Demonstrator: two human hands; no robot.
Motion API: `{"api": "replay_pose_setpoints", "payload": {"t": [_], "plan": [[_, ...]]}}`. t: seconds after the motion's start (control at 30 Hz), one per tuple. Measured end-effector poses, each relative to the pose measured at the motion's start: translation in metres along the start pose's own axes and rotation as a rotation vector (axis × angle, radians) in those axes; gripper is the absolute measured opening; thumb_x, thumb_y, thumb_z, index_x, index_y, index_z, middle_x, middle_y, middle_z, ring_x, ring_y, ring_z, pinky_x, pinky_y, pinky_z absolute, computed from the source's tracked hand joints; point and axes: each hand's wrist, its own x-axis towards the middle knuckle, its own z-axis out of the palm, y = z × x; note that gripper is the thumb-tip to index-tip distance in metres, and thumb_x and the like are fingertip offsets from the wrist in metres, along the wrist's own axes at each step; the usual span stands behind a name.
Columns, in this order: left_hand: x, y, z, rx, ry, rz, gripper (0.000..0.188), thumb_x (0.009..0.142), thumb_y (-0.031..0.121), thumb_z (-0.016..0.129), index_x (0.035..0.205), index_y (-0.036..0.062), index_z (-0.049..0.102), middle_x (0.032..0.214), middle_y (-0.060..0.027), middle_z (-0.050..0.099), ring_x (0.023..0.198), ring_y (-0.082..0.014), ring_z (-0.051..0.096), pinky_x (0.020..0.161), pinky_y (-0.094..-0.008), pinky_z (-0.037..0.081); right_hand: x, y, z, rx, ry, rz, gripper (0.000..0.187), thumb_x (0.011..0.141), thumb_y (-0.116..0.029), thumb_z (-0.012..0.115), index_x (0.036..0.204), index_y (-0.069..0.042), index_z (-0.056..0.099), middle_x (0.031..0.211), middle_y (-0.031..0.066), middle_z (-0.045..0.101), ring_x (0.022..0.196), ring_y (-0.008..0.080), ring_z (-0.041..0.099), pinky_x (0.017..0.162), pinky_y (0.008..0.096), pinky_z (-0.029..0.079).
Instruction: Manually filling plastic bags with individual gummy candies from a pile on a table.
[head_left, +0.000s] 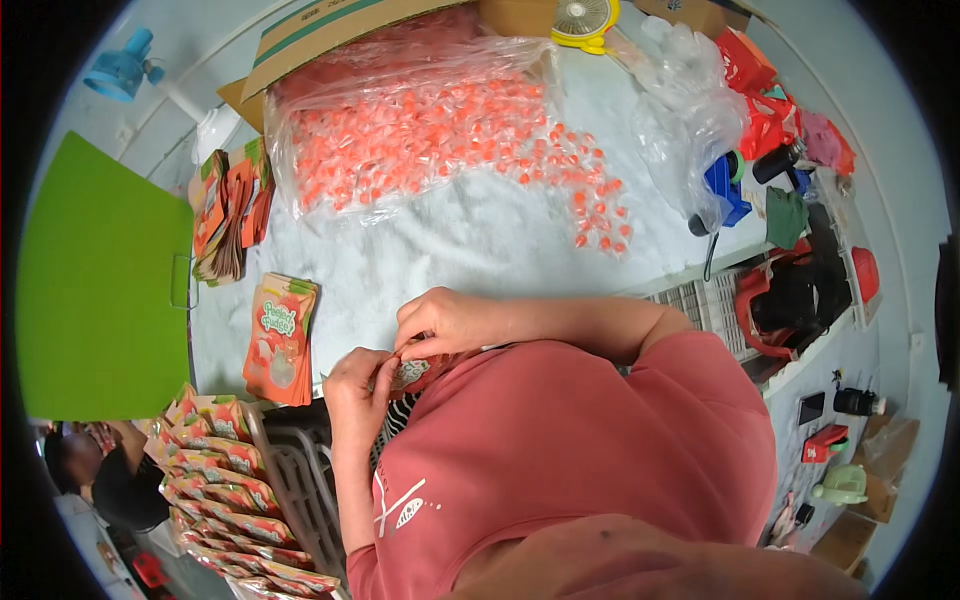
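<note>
A red and tan candy pouch [412,377] is pinched along its top edge by both hands, close against my body at the table's front edge. My left hand [358,383] grips its left side with thumb and fingers together. From the right, my right hand [447,322] bends over the same edge, its fingertips meeting the left ones. The pouch's lower part is hidden by my shirt. Just left of the hands lies a stack of flat pouches [280,335]. Beyond them, small red wrapped candies [420,135] spill from a large clear plastic bag onto the white table [400,240].
More pouch bundles [232,215] stand at the back left beside a green board [105,290]. A crate [290,455] of filled pouches is at lower left. Clear plastic bags [680,110], a blue tape dispenser [728,190] and a yellow fan [585,22] occupy the far right side. Another person [125,480] is at far left.
</note>
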Motion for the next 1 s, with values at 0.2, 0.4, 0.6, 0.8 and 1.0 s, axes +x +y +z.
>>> {"api": "replay_pose_setpoints", "payload": {"t": [0.2, 0.4, 0.6, 0.8, 1.0], "plan": [[0.003, 0.013, 0.006, -0.003, 0.005, 0.023, 0.009, 0.086, 0.0, 0.074, 0.092, -0.0023, 0.068, 0.076, -0.0128, 0.062, 0.066, -0.0205, 0.062, 0.062, -0.0305, 0.049, -0.004, 0.013, 0.002, -0.034, -0.017, -0.024, 0.019, 0.088, -0.02, 0.07, 0.086, -0.002, 0.07, 0.08, 0.0109, 0.066, 0.073, 0.0297, 0.066, 0.067, 0.0389, 0.051], [0.007, 0.007, 0.006, -0.027, 0.034, 0.049, 0.008, 0.084, 0.0, 0.075, 0.089, -0.0016, 0.069, 0.076, -0.0126, 0.065, 0.063, -0.0245, 0.065, 0.058, -0.0335, 0.05, -0.003, 0.01, 0.005, -0.001, 0.046, -0.091, 0.018, 0.089, -0.021, 0.069, 0.085, -0.004, 0.066, 0.085, 0.0099, 0.063, 0.079, 0.0306, 0.064, 0.065, 0.0416, 0.05], [0.01, 0.015, 0.0, -0.175, -0.053, -0.009, 0.007, 0.085, 0.0, 0.074, 0.089, -0.0028, 0.068, 0.076, -0.0119, 0.065, 0.062, -0.0232, 0.067, 0.054, -0.0324, 0.051, -0.005, 0.011, 0.002, -0.296, 0.042, -0.255, 0.02, 0.089, -0.021, 0.069, 0.081, -0.004, 0.063, 0.082, 0.0097, 0.061, 0.076, 0.0328, 0.064, 0.064, 0.0427, 0.05], [0.005, 0.015, 0.002, -0.063, -0.101, 0.016, 0.005, 0.087, -0.001, 0.072, 0.089, -0.0031, 0.068, 0.077, -0.0119, 0.064, 0.063, -0.0224, 0.069, 0.053, -0.0319, 0.051, -0.003, 0.012, 0.002, -0.224, -0.046, -0.222, 0.017, 0.089, -0.019, 0.07, 0.082, -0.005, 0.062, 0.081, 0.0078, 0.058, 0.073, 0.0307, 0.061, 0.061, 0.0421, 0.049], [0.0, 0.018, -0.012, 0.053, -0.147, 0.078, 0.004, 0.087, 0.002, 0.072, 0.09, -0.0006, 0.07, 0.078, -0.0124, 0.063, 0.064, -0.0262, 0.068, 0.058, -0.0351, 0.051, -0.006, 0.016, 0.003, -0.264, -0.001, -0.341, 0.017, 0.088, -0.019, 0.07, 0.081, -0.005, 0.062, 0.08, 0.008, 0.058, 0.07, 0.0311, 0.06, 0.061, 0.0424, 0.049]]}}
